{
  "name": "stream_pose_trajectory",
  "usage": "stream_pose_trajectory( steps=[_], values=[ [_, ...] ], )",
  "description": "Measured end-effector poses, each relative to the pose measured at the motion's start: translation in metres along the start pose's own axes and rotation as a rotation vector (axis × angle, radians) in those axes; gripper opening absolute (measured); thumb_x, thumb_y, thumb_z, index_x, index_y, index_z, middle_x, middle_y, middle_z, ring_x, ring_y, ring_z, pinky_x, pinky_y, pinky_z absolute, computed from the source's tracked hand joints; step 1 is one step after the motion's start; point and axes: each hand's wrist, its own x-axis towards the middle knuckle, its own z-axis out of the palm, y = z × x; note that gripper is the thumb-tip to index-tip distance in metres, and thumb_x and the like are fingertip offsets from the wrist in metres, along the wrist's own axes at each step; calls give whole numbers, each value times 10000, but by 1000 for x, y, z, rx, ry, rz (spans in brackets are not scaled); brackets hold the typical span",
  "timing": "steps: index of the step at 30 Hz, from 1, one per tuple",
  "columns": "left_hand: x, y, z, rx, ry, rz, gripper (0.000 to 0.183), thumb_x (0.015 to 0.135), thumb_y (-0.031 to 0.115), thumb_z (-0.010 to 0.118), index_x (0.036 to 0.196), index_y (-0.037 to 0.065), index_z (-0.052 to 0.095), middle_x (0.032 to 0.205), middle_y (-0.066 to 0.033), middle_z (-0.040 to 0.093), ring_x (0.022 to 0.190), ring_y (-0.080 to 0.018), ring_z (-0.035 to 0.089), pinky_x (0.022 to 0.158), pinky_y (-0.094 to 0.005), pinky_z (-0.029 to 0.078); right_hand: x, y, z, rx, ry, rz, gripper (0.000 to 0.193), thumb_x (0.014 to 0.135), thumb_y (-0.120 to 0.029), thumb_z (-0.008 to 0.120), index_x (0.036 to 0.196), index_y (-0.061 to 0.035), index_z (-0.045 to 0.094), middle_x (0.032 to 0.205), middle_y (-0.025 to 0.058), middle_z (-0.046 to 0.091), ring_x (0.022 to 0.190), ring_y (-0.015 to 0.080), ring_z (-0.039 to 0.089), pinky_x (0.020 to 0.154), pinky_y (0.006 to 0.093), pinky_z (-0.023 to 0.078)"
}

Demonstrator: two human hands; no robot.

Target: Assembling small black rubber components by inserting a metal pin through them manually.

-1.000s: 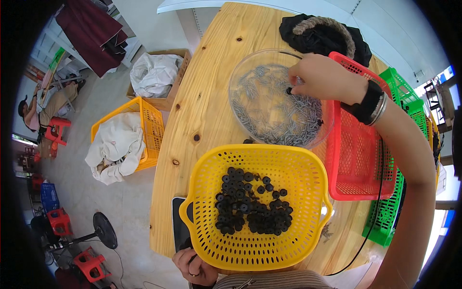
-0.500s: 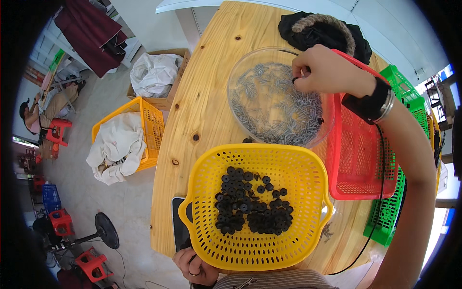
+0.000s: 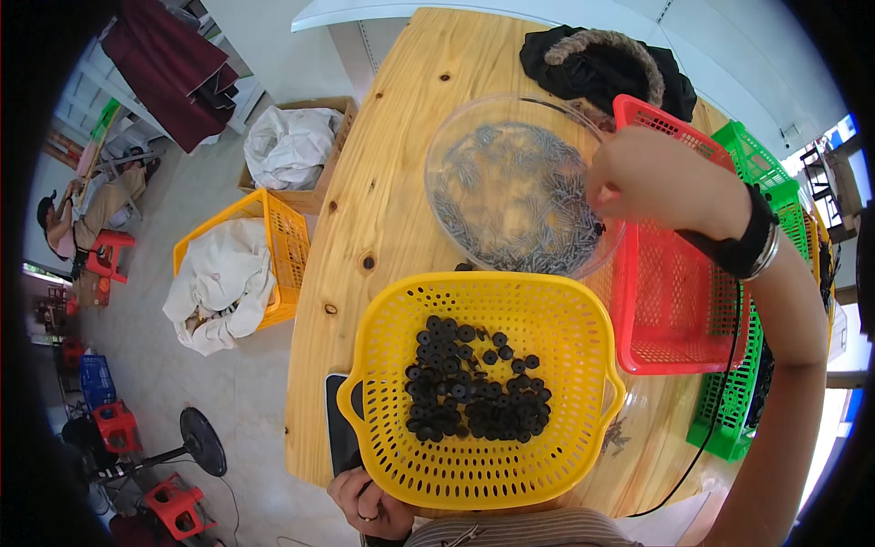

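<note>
My right hand [image 3: 652,178] is blurred over the right rim of a clear round bowl [image 3: 436,201]. Its fingers are curled closed; what they hold, if anything, is too smeared to make out. Many grey metal screws [image 3: 570,214] lie in the bowl, heaped towards its right side. My left hand [image 3: 372,503] is closed at the table's front edge, beside the near left corner of a yellow plastic basket [image 3: 483,488]. Something dark shows between its fingers, too small to name. Small black discs with centre holes [image 3: 456,387] lie piled in the basket.
A red basket [image 3: 670,346] stands right of the bowl, with green crates [image 3: 729,428] beyond it. A black cable [image 3: 697,456] runs down there. Black cloth with a furry trim [image 3: 606,64] lies at the back. Left on the floor stand a yellow crate [image 3: 290,242] and a fan [image 3: 202,442].
My right hand has moved right and slightly nearer, from above the screws to the bowl's right rim. The dark piece earlier pinched in it no longer shows clearly. My left hand stays put.
</note>
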Motion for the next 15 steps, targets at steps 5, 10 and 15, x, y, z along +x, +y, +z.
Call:
stream_pose_trajectory(
  steps=[5, 10, 15],
  values=[
    [-1, -1, 1, -19, -9, -3, 140, 839, 165, 544, 898, 46, 590, 869, -122, 590, 744, -287, 544, 689, -381, 421, 0, 2, 25, -403, 53, -91, 59, 605, -79, 618, 642, -34, 630, 667, 134, 602, 695, 299, 606, 634, 374, 482],
    [-1, 1, 1, -11, -8, -18, 143, 835, 154, 541, 900, 41, 599, 873, -122, 589, 758, -285, 542, 700, -382, 417, 6, 2, 41, -479, 119, -124, 54, 594, -80, 626, 632, -42, 633, 671, 119, 614, 704, 266, 618, 654, 353, 471],
    [-1, 1, 0, 4, -3, -30, 137, 834, 139, 540, 906, 39, 599, 877, -123, 590, 768, -287, 541, 706, -382, 417, 6, -2, 36, -453, 28, -90, 60, 595, -95, 632, 636, -51, 636, 681, 116, 617, 714, 262, 615, 671, 353, 461]
  ],
)
